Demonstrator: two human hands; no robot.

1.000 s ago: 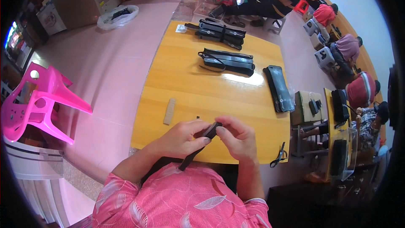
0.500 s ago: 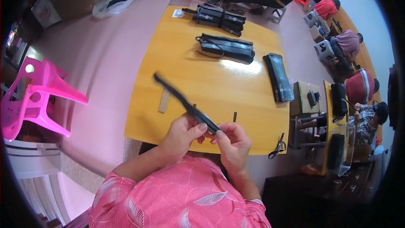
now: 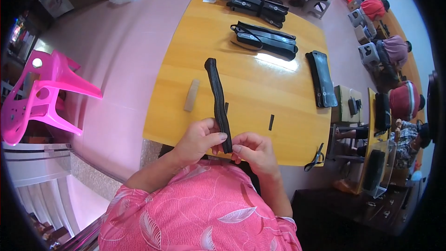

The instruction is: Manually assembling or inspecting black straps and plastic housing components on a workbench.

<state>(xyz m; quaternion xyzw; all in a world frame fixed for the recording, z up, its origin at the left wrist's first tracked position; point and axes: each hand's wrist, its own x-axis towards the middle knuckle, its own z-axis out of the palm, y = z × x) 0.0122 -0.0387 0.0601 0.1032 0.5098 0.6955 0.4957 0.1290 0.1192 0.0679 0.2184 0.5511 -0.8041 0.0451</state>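
A long, narrow black strip (image 3: 216,90) with fine lines running along it, looking like a bundle of zipper tape, stands up from my hands over the table's near edge. Closed round its lower part is my left hand (image 3: 197,142), the thumb pressing flat on its face. My right hand (image 3: 258,153) pinches at the bottom corner of the strip with thumb and fingertips; what exactly lies between those tips is hard to see. Behind the strip, a small dark piece (image 3: 226,107) is partly hidden. Another short black piece (image 3: 271,122) lies to the right.
On the yellow table (image 3: 179,125) are a tan flat strip (image 3: 191,95), black-handled scissors (image 3: 316,158), a tied black bundle (image 3: 260,7), and grey-black pouches (image 3: 267,42) (image 3: 321,80). A pink stool (image 3: 55,95) stands left. Several people sit along the right.
The black strip has swung from leaning far left to nearly upright, its broad face now toward me. My right fingers have shifted to its bottom corner. The view has moved slightly.
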